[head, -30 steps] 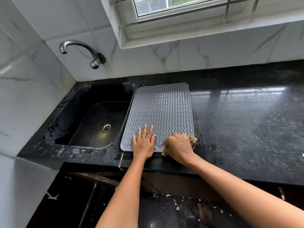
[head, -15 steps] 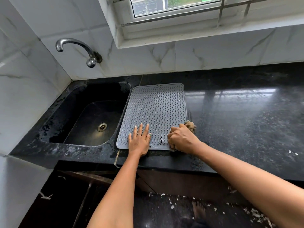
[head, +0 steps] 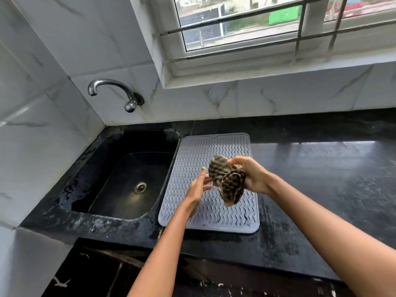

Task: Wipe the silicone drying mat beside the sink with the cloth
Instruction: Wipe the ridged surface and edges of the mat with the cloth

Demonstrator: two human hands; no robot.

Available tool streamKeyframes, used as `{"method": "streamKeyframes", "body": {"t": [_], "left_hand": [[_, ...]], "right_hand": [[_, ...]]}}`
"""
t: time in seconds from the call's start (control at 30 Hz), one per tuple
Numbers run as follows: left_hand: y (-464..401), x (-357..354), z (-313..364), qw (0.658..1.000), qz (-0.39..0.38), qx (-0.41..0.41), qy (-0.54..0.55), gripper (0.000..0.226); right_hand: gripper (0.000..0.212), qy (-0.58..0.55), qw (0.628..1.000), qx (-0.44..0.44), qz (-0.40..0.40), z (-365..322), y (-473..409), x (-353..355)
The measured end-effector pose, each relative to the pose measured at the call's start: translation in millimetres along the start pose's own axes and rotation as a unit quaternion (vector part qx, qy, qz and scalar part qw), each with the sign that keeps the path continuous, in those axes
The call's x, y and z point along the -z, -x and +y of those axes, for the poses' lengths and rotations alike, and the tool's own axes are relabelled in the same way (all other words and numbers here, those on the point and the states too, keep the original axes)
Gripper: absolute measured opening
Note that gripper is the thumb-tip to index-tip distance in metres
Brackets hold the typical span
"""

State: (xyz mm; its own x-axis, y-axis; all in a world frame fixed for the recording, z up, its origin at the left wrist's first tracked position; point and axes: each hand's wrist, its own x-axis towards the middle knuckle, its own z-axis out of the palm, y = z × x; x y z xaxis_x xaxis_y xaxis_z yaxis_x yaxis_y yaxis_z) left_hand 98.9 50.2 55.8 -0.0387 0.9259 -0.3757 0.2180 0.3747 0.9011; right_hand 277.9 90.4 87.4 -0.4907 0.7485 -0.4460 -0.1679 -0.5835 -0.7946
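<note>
The grey silicone drying mat (head: pixel 214 151) lies flat on the black counter, right of the sink, its ribbed surface showing a few dark wet streaks near the front edge. Above its middle my right hand (head: pixel 252 176) grips a crumpled striped brown cloth (head: pixel 229 183), lifted clear of the mat. My left hand (head: pixel 198 187) is raised beside the cloth with fingers mostly straight, fingertips touching the cloth's left edge; whether it pinches the cloth is unclear.
A black sink (head: pixel 128 181) with a metal drain lies left of the mat, a chrome tap (head: pixel 113 91) on the tiled wall above it. The dark counter (head: pixel 321 179) stretches right. A barred window (head: pixel 267 24) sits behind.
Both hands have lifted off the mat. My right hand raised the cloth from the mat's front right corner into the air; my left hand left the mat and came up to the cloth.
</note>
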Motion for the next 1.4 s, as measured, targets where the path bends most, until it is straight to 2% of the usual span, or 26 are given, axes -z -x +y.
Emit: {"method": "streamKeyframes", "body": {"t": [0.07,0.1,0.2,0.3,0.33,0.4,0.43,0.47,0.53,0.57,0.63,0.67,0.73,0.77,0.83,0.9,0.97,1.03,1.07,1.1,1.2,1.3,1.4], "left_hand": [[-4,-4,17,0.996,-0.045,0.036,0.067,0.061],[-8,-6,23,0.995,-0.044,0.031,0.084,0.055],[-24,-5,38,0.994,0.006,-0.01,0.105,0.027],[-45,-5,44,0.994,0.056,-0.046,0.088,0.022],[-54,-6,45,0.992,0.08,-0.055,0.079,0.027],[-69,-10,47,0.989,0.128,-0.048,0.055,0.038],[-73,-13,50,0.987,0.142,-0.04,0.059,0.039],[-78,-17,54,0.987,0.142,-0.029,0.071,0.035],[-83,-23,63,0.989,0.101,0.002,0.108,0.028],[-85,-23,67,0.988,0.063,0.027,0.135,0.034],[-92,-14,67,0.98,-0.008,0.058,0.188,0.051],[-98,-7,65,0.976,-0.029,0.063,0.208,0.055],[-111,6,63,0.98,-0.034,0.055,0.191,0.053],[-119,9,62,0.986,-0.013,0.039,0.159,0.046],[-140,13,57,0.996,0.067,-0.018,0.064,0.028],[-168,21,47,0.99,0.109,-0.062,-0.062,0.021],[-196,32,36,0.97,0.093,-0.064,-0.213,0.032],[-217,38,29,0.929,0.067,-0.061,-0.358,0.046],[-224,37,26,0.908,0.056,-0.06,-0.41,0.052],[-230,35,24,0.891,0.047,-0.058,-0.448,0.056],[-235,31,13,0.866,0.083,-0.081,-0.487,0.058],[-234,30,6,0.85,0.122,-0.126,-0.497,0.057],[-236,29,4,0.854,0.114,-0.127,-0.492,0.058]], "right_hand": [[0.029,0.024,0.999,0.02,-0.008,0,-9,0],[0.023,0.022,0.999,0.032,-0.006,-2,-13,-1],[0.01,0.016,0.999,0.041,0.012,-18,-25,3],[0.013,0.101,0.991,0.043,0.073,-30,-39,10],[0.014,0.15,0.977,0.073,0.129,-31,-45,14],[0.02,0.228,0.918,0.182,0.27,-26,-55,16],[0.023,0.25,0.889,0.239,0.298,-22,-58,14],[0.03,0.267,0.88,0.279,0.277,-18,-62,10],[0.049,0.27,0.902,0.29,0.171,-4,-68,-4],[0.058,0.233,0.926,0.27,0.124,1,-72,-8],[0.067,0.136,0.963,0.217,0.083,2,-80,-9],[0.064,0.097,0.973,0.191,0.081,0,-83,-6],[0.037,0.047,0.983,0.151,0.092,-6,-95,0],[0.022,0.041,0.982,0.14,0.117,-10,-104,1],[0.013,0.091,0.964,0.131,0.215,-22,-129,5],[0.02,0.21,0.914,0.141,0.316,-40,-157,10],[0.044,0.404,0.821,0.171,0.366,-60,-183,16],[0.057,0.587,0.704,0.195,0.35,-76,-201,21],[0.056,0.655,0.655,0.205,0.317,-79,-211,22],[0.052,0.7,0.623,0.213,0.275,-78,-221,22],[0.043,0.772,0.583,0.192,0.165,-60,-239,19],[0.037,0.803,0.518,0.244,0.165,-53,-241,30],[0.023,0.831,0.468,0.252,0.162,-65,-227,53]]}}
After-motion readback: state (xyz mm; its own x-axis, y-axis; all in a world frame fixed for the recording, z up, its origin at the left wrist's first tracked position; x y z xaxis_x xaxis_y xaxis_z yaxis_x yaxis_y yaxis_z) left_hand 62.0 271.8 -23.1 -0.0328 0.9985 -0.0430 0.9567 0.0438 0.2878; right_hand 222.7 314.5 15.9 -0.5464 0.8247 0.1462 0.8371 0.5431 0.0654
